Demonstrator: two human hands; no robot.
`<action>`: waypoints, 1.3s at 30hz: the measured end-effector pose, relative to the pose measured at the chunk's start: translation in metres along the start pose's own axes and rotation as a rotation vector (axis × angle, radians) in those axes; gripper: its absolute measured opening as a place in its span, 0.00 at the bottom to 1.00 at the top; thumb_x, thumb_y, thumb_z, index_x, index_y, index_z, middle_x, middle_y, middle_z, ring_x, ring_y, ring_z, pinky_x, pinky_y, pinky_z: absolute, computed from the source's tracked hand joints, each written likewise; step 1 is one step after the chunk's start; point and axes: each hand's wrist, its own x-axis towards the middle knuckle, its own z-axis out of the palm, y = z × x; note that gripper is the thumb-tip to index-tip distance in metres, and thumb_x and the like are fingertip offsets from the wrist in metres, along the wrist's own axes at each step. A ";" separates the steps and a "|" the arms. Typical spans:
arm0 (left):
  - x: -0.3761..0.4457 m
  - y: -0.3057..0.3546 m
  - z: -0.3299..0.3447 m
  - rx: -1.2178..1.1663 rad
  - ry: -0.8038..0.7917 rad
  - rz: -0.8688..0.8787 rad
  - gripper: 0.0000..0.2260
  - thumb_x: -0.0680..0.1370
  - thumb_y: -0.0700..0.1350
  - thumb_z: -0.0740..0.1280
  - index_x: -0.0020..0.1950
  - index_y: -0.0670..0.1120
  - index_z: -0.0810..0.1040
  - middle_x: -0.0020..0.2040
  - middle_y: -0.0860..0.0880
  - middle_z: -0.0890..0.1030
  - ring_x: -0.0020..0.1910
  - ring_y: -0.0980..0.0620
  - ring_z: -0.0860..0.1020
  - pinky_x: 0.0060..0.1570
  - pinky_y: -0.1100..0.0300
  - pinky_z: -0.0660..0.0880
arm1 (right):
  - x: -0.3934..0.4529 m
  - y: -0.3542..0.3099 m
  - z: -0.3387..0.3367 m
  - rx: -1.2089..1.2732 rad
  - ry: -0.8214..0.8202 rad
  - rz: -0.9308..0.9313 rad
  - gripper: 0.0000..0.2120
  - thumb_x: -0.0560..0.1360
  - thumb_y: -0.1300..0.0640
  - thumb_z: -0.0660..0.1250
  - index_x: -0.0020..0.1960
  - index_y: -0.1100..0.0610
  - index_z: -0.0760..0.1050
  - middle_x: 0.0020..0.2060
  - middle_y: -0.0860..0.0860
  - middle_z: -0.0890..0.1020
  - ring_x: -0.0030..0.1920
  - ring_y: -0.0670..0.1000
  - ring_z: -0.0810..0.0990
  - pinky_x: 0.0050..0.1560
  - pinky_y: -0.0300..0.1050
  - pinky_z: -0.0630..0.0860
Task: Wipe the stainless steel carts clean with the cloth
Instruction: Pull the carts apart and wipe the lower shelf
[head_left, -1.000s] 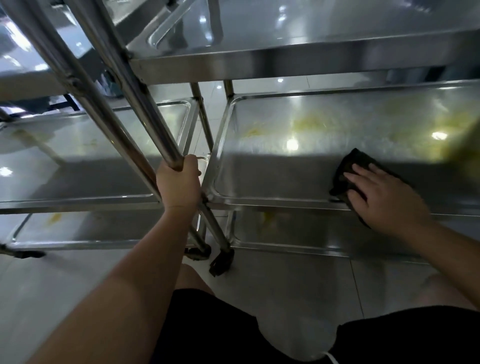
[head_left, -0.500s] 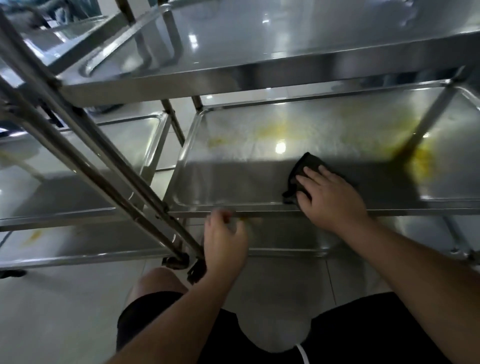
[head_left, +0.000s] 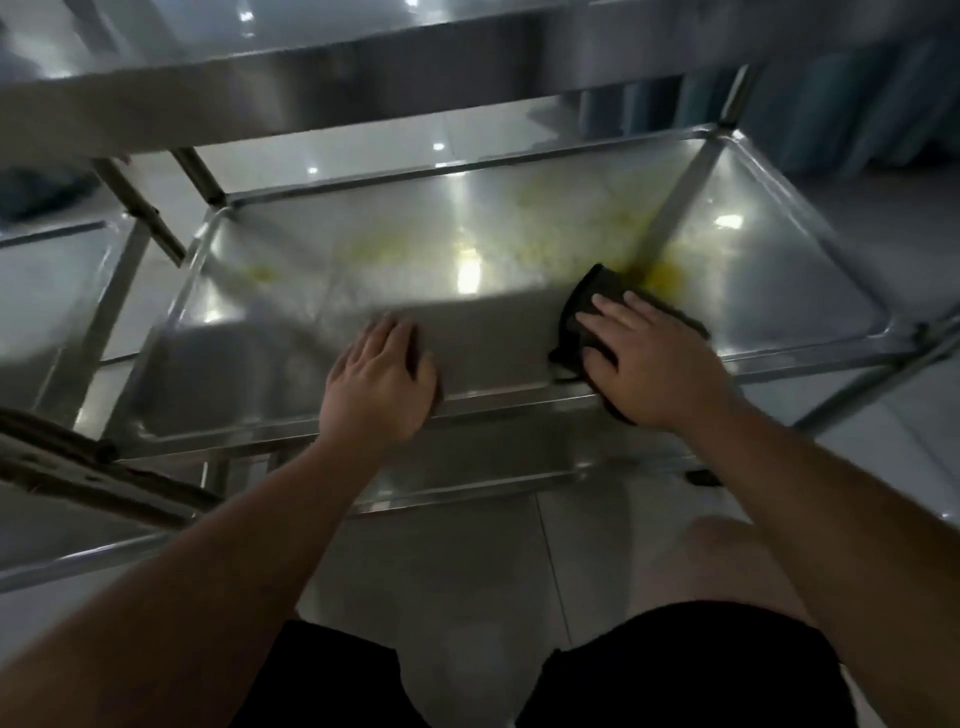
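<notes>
The dark cloth (head_left: 589, 306) is lying flat on the cart's middle shelf (head_left: 311, 322), just beside a yellow stain (head_left: 662, 273). We are pressing it down under our right hand (head_left: 654, 364), fingers straight and slightly spread. Our left hand (head_left: 379, 384) is resting on the shelf's front rim, fingers relaxed, holding nothing.
</notes>
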 end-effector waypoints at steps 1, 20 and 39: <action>0.000 -0.002 -0.001 0.007 -0.010 0.003 0.31 0.83 0.67 0.50 0.83 0.56 0.63 0.85 0.53 0.62 0.84 0.50 0.59 0.83 0.48 0.56 | -0.004 0.027 -0.003 -0.015 0.003 0.047 0.34 0.78 0.35 0.44 0.81 0.44 0.65 0.82 0.45 0.63 0.82 0.53 0.59 0.80 0.57 0.58; -0.009 0.015 -0.010 0.074 -0.006 -0.009 0.32 0.83 0.64 0.48 0.85 0.52 0.62 0.86 0.50 0.60 0.85 0.51 0.55 0.84 0.51 0.51 | 0.064 -0.071 0.012 0.086 -0.115 -0.130 0.31 0.81 0.40 0.45 0.82 0.44 0.62 0.84 0.45 0.58 0.84 0.58 0.52 0.82 0.60 0.49; -0.010 0.014 -0.007 0.089 0.006 -0.034 0.33 0.82 0.62 0.49 0.86 0.51 0.61 0.86 0.52 0.59 0.85 0.54 0.54 0.82 0.55 0.48 | 0.060 0.155 -0.028 0.089 0.011 0.525 0.35 0.79 0.38 0.47 0.83 0.49 0.61 0.84 0.50 0.58 0.82 0.63 0.55 0.82 0.64 0.52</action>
